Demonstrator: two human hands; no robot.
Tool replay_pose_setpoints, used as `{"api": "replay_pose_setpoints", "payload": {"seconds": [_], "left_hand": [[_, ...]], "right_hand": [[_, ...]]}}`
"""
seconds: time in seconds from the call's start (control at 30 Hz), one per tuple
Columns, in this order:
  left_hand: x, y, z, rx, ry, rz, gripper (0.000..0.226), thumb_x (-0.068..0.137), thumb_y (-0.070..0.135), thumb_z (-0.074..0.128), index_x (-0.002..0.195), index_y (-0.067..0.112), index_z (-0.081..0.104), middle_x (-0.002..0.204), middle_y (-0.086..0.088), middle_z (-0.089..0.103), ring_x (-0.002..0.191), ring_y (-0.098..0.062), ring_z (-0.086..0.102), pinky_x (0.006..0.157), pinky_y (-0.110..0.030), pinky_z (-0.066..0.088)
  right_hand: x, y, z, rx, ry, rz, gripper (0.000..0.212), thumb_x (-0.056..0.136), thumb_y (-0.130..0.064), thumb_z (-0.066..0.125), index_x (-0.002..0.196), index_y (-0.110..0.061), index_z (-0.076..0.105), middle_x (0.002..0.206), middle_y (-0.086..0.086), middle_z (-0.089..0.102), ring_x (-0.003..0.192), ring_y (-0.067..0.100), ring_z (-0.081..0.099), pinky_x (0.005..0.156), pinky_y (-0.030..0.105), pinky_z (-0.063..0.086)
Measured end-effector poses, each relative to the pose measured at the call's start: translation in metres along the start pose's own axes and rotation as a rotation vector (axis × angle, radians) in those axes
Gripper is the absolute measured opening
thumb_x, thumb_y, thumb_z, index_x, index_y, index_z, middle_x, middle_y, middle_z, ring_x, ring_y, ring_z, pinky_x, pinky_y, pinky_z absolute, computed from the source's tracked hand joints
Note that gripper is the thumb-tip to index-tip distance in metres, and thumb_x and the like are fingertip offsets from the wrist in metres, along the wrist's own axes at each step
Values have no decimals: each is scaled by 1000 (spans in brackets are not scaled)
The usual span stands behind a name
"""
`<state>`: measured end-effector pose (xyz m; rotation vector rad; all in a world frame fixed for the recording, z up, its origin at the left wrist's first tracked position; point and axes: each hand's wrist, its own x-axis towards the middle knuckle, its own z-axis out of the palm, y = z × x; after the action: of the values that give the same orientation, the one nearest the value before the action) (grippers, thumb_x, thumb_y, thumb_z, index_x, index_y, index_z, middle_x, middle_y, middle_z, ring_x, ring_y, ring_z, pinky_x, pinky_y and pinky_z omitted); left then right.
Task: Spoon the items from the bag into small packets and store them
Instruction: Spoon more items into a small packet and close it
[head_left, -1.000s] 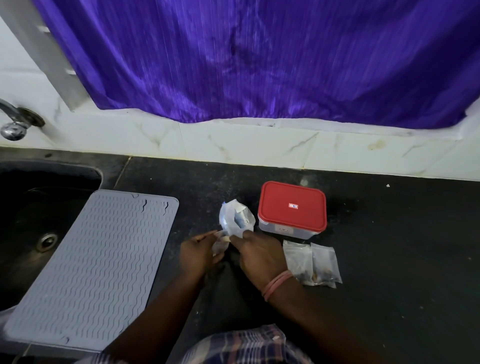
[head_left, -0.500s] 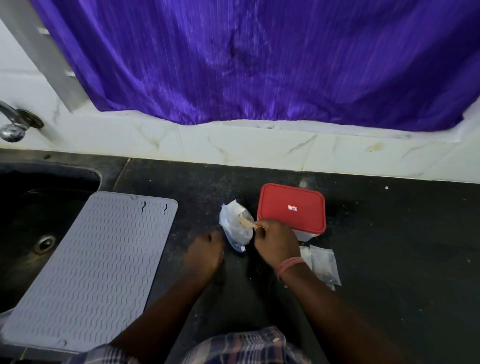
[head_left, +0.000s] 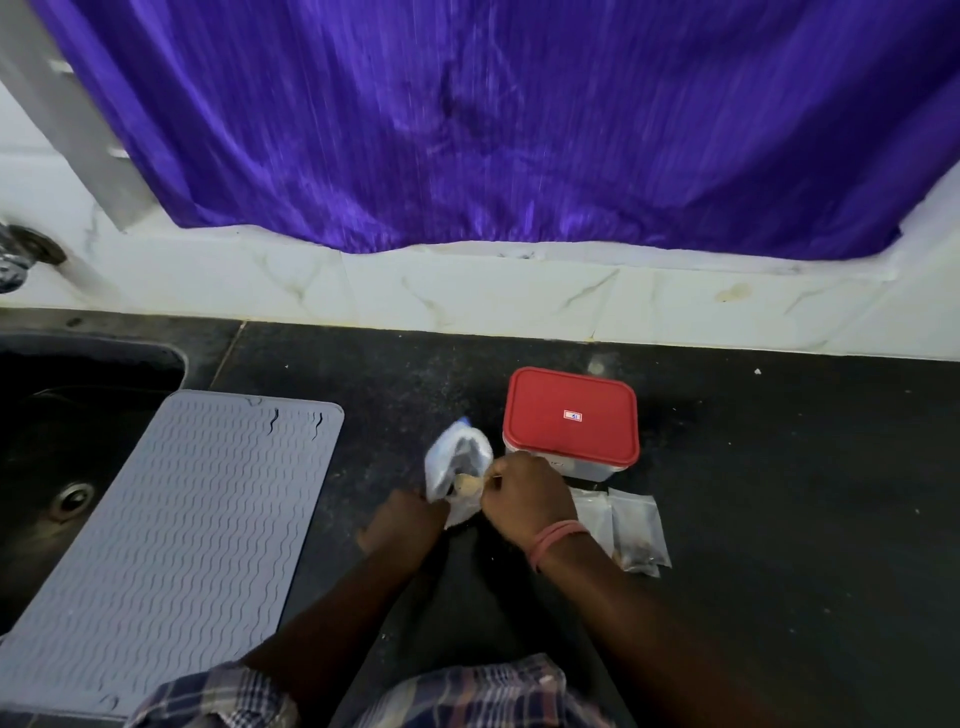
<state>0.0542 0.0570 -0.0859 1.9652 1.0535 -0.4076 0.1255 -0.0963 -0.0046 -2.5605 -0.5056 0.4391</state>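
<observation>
A clear and white plastic bag (head_left: 457, 460) stands open on the black counter, left of a red-lidded container (head_left: 571, 415). My right hand (head_left: 524, 493) pinches a small wooden spoon (head_left: 469, 486), whose bowl sits at the bag's mouth. My left hand (head_left: 408, 522) grips the bag's lower edge together with a small packet that is mostly hidden under the hands. Two small clear packets (head_left: 631, 530) with brown bits inside lie flat on the counter, right of my right wrist.
A grey ribbed mat (head_left: 171, 540) lies over the sink's right edge, with the sink (head_left: 62, 447) and a tap (head_left: 15, 260) at the far left. A white tiled wall (head_left: 467, 296) and purple curtain (head_left: 493, 130) close the back. Bare black counter (head_left: 805, 493) stretches right.
My right hand has brought the spoon from higher in the bag down to its mouth. My left hand has shifted right and up to the bag's lower edge.
</observation>
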Motion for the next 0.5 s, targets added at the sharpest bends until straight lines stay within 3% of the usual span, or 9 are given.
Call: {"api": "replay_pose_setpoints", "payload": {"seconds": [0.1, 0.2, 0.33, 0.43, 0.5], "left_hand": [[-2, 8, -14, -49, -30, 27, 65, 54, 65, 51, 93, 18, 71, 90, -5, 75, 86, -24, 72, 93, -51, 55], [-10, 17, -31, -134, 3, 45, 49, 67, 48, 57, 95, 11, 72, 91, -12, 75, 82, -27, 73, 82, -47, 62], [-25, 43, -58, -215, -48, -4, 19, 84, 21, 65, 97, 8, 70, 96, -17, 72, 87, -31, 70, 83, -42, 61], [-17, 53, -71, -290, -95, -107, 28, 81, 15, 72, 106, 4, 66, 103, -19, 68, 94, -34, 68, 91, -44, 57], [-20, 55, -72, -308, -99, -137, 24, 82, 19, 75, 94, 4, 61, 95, -18, 63, 87, -31, 63, 86, -41, 55]], "right_hand": [[-5, 5, 4, -146, 20, -149, 37, 79, -32, 46, 101, -25, 75, 89, 2, 73, 84, 23, 69, 72, 31, 54], [-10, 5, 9, -205, -27, -223, 34, 84, -35, 50, 106, -29, 74, 94, 1, 74, 89, 22, 69, 77, 31, 53], [-16, 3, 19, -263, -60, -189, 35, 87, -43, 53, 109, -24, 71, 101, 4, 73, 94, 27, 69, 80, 34, 54], [-16, -1, 26, -227, -41, -147, 31, 85, -42, 57, 103, -20, 70, 97, 6, 72, 90, 27, 70, 77, 34, 55], [-16, -7, 28, -124, -57, -141, 31, 84, -44, 58, 97, -21, 73, 93, 3, 73, 88, 24, 70, 76, 32, 55]]}}
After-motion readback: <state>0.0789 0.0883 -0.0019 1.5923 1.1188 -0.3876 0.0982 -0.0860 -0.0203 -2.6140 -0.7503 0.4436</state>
